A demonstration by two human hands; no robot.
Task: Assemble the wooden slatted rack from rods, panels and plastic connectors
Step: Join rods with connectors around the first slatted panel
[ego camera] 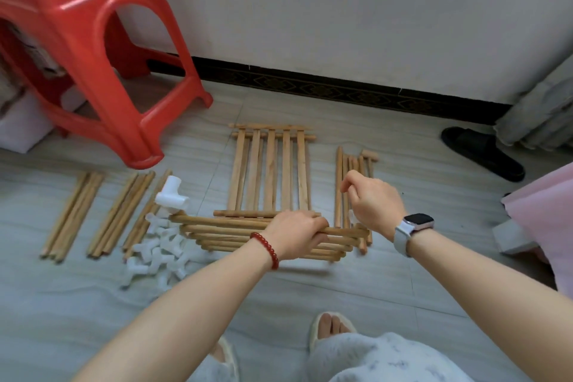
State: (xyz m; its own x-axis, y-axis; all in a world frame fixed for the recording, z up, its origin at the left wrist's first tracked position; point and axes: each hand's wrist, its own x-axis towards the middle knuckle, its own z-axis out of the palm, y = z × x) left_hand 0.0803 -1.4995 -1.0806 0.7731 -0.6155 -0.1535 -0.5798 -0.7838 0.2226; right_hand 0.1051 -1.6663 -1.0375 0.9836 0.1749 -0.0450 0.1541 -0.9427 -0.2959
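My left hand [296,234] grips the top rod of a wooden slatted panel [223,231] that I hold tilted above the floor. A white plastic connector [172,195] sits on the panel's left corner. My right hand [373,203] hovers at the panel's right end, fingers loosely curled; something small and white [352,217] shows under it, and I cannot tell whether the hand holds it. A second slatted panel [271,170] lies flat on the floor behind. Loose white connectors [158,250] are piled at the left.
Three bundles of wooden rods [73,215] [119,215] [145,211] lie on the floor at left, another bundle [353,183] at right. A red plastic stool [102,49] stands at the back left. A black slipper [482,153] and pink fabric [545,220] are at right.
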